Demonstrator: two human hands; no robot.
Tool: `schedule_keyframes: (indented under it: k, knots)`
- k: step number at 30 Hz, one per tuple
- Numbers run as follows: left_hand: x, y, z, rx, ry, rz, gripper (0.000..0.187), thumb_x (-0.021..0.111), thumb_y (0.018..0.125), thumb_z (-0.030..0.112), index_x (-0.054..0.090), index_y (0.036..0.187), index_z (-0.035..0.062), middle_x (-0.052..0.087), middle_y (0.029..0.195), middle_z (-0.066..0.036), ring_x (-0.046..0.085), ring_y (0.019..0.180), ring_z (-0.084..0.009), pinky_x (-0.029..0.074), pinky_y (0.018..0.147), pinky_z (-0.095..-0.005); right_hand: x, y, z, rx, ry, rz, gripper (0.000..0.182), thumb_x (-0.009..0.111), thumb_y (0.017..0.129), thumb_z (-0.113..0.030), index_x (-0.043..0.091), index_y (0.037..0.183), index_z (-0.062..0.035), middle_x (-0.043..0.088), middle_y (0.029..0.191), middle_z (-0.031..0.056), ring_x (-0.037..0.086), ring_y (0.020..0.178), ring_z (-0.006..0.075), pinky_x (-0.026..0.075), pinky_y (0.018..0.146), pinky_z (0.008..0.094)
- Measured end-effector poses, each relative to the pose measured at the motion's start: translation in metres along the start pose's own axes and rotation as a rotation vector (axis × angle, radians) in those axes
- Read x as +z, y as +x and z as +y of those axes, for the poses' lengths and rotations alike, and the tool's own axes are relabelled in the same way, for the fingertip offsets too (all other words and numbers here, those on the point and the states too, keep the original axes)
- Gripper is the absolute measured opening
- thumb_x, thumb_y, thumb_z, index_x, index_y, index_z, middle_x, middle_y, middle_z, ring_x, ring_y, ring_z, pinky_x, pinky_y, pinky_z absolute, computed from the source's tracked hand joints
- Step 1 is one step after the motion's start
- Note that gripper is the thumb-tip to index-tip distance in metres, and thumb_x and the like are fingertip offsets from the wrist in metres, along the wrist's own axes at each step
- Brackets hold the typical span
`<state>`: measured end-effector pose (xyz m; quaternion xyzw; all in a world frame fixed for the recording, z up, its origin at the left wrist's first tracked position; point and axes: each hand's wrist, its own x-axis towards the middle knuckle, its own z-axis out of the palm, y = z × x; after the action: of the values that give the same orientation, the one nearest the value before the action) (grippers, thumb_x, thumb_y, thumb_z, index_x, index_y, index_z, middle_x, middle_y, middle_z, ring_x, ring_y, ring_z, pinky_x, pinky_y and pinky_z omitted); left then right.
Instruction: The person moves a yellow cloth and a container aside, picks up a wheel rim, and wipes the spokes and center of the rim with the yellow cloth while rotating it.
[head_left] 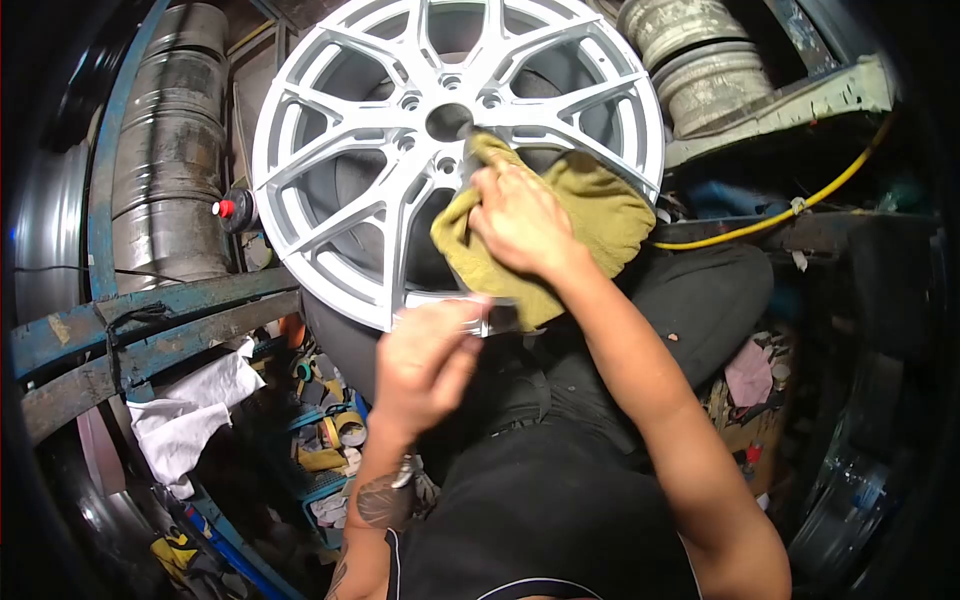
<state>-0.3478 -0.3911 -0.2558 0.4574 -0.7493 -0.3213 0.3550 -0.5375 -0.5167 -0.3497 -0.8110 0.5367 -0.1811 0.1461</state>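
Note:
A silver multi-spoke alloy wheel (pixel 385 225) lies face up in front of me, its lower edge over my lap. My right hand (pixel 520 215) is closed on a yellow-green cloth (pixel 610 205) and presses it against the spokes just below the centre hole. Part of the cloth drapes over the wheel's lower right side. At the bottom edge of the wheel, my left hand (pixel 425 360) has its fingers curled at the rim, slightly blurred. The spokes under the cloth are hidden.
Worn wheel barrels are stacked at the left (pixel 170 150) and upper right (pixel 700 70). A blue metal frame (pixel 150 315) runs along the left, with a white rag (pixel 190 425) hanging below. A yellow hose (pixel 780 220) crosses at right. A red-capped bottle (pixel 238 210) stands beside the wheel.

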Motion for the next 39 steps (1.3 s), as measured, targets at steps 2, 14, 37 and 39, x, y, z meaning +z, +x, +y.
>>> schedule_keyframes:
  k: [2,14,37,39]
  knots:
    - [-0.018,-0.009,-0.025,-0.135,0.196,0.2,0.044,0.065,0.088,0.001,0.067,0.132,0.0033,0.07,0.126,-0.015,0.065,0.118,-0.0335,0.048,0.103,-0.0425,-0.028,0.024,-0.001,0.263,0.172,-0.395,0.041,0.053,0.101,-0.035,0.049,0.122,-0.0001,0.055,0.14,0.0336,0.053,0.134,0.0438,0.04,0.115,0.0508]
    - [0.0,-0.009,-0.109,-0.381,0.325,0.672,0.034,0.06,0.095,0.01,0.069,0.128,0.0061,0.061,0.144,-0.012,0.05,0.136,-0.0325,0.034,0.116,-0.0447,0.015,0.033,-0.004,0.0,-0.19,0.002,0.05,0.049,0.104,-0.046,0.053,0.12,0.0015,0.064,0.121,0.0284,0.056,0.127,0.0398,0.028,0.119,0.0556]
    - [0.004,-0.01,-0.117,-0.325,0.295,0.713,0.026,0.055,0.085,-0.001,0.076,0.098,0.0068,0.075,0.118,-0.007,0.059,0.116,-0.0261,0.039,0.104,-0.0389,-0.028,0.006,0.066,0.275,1.039,-0.037,0.046,0.053,0.104,-0.043,0.058,0.122,-0.0012,0.067,0.13,0.0235,0.063,0.124,0.0373,0.047,0.106,0.0479]
    - [0.004,-0.017,-0.121,-0.313,0.322,0.692,0.03,0.055,0.086,-0.003,0.074,0.108,0.0045,0.064,0.138,-0.015,0.053,0.129,-0.0304,0.036,0.112,-0.0426,-0.005,0.02,0.031,0.109,0.375,-0.192,0.052,0.055,0.104,-0.046,0.049,0.125,0.0013,0.066,0.123,0.0276,0.062,0.12,0.0407,0.046,0.102,0.0473]
